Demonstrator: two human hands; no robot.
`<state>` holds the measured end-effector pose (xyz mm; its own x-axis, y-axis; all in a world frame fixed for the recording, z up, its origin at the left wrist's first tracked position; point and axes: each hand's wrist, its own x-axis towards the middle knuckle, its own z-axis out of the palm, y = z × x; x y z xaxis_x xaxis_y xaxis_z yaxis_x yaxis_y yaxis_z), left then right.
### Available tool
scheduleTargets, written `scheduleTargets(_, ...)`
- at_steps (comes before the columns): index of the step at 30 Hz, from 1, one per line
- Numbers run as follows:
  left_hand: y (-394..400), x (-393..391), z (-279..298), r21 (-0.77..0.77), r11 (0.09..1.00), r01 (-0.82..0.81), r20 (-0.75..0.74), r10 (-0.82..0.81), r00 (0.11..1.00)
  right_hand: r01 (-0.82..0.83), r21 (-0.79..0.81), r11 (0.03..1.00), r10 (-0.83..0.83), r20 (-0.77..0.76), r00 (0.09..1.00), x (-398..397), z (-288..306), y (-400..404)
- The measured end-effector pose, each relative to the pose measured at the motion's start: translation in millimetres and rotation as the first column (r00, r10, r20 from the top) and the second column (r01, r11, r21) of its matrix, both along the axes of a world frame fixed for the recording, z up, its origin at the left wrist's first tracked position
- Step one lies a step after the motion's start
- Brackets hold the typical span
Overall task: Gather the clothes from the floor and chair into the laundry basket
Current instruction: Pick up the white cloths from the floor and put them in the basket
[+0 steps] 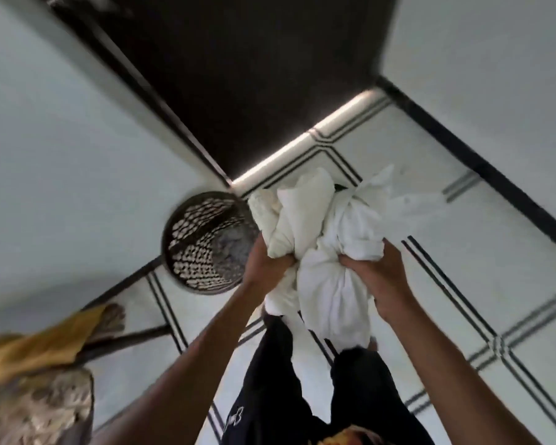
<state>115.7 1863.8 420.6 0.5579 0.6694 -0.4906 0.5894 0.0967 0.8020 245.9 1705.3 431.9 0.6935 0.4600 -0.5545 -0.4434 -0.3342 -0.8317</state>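
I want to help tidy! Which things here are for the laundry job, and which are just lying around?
For the job:
white clothes, bunched in the grip of the left hand and right hand
basket, with something already inside
yellow cloth, draped at the lower left

Just there:
dark door
tiled floor

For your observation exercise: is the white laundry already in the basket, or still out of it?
Out. Both the left hand and right hand grip the bunched white laundry beside the basket.
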Motion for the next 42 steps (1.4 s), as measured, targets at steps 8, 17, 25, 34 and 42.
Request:
scheduleTargets(8, 157.5, -161.8, -71.4, -0.039, 0.905, -0.423, 0.002, 0.423, 0.906, -0.366, 0.009, 0.930, 0.365, 0.047, 0.930, -113.3, -64.9, 220.2)
scheduleTargets(17, 253.1, -202.2, -254.8, -0.260, 0.824, -0.504, -0.108, 0.494, 0.863, -0.517, -0.151, 0.842, 0.537, 0.153, 0.830, -163.6, -246.2, 339.0)
scheduleTargets(25, 147.1, -277.9, -366.3, 0.345, 0.898, 0.272, -0.483, -0.078, 0.872, -0.707, -0.691, 0.150, 0.988, 0.072, 0.139, -182.2, -391.3, 279.2)
scheduleTargets(34, 95.9, -259.6, -356.6, 0.298, 0.857, 0.421, -0.675, -0.123, 0.728, -0.572, -0.791, -0.218, 0.850, 0.135, -0.510, -164.1, -378.4, 213.5)
scheduleTargets(42, 3.7, -254.4, -353.3, 0.181, 0.922, 0.343, -0.714, -0.117, 0.691, -0.454, -0.822, -0.343, 0.818, -0.024, -0.575, -168.4, -363.7, 160.1)
